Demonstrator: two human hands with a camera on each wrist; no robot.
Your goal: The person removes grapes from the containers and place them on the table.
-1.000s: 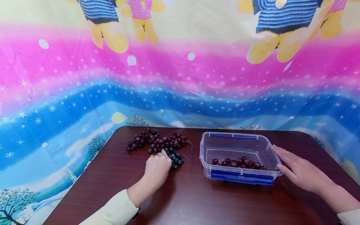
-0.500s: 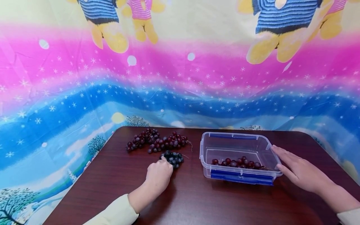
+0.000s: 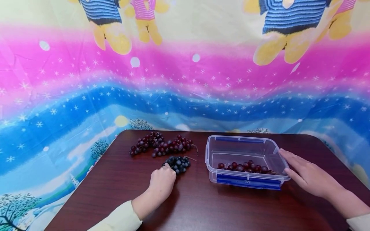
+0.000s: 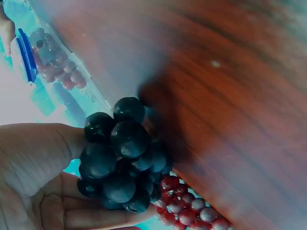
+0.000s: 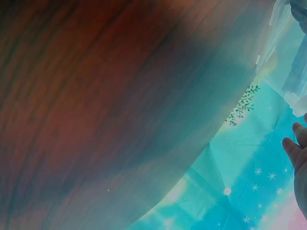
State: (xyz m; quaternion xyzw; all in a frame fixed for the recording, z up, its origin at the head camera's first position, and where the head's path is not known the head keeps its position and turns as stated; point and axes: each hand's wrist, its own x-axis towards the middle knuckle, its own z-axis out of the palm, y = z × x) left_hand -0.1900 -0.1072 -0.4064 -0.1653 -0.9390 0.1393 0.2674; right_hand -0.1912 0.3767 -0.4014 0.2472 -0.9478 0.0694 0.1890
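A bunch of black grapes (image 3: pixel 181 165) is gripped by my left hand (image 3: pixel 162 182), low over the left middle of the table. In the left wrist view the thumb lies on one side of the black grapes (image 4: pixel 120 165) and the fingers curl under the other. My right hand (image 3: pixel 313 176), fingers straight, rests its fingertips against the right rim of a clear plastic container (image 3: pixel 212 175) with blue clips. Inside that container lies a bunch of red grapes (image 3: pixel 245 167). Only the fingertips of my right hand (image 5: pixel 300 148) show at the edge of the right wrist view.
Two more bunches of red grapes lie behind the black ones, one at the left (image 3: pixel 145 143) and one beside it (image 3: pixel 173 146). The dark wooden table (image 3: pixel 199 205) has rounded far corners. A patterned cloth (image 3: pixel 185 80) hangs right behind its back edge.
My left hand has drawn the black grapes slightly toward me, away from the red bunches, and they have turned a little. The right hand and the container stay where they were.
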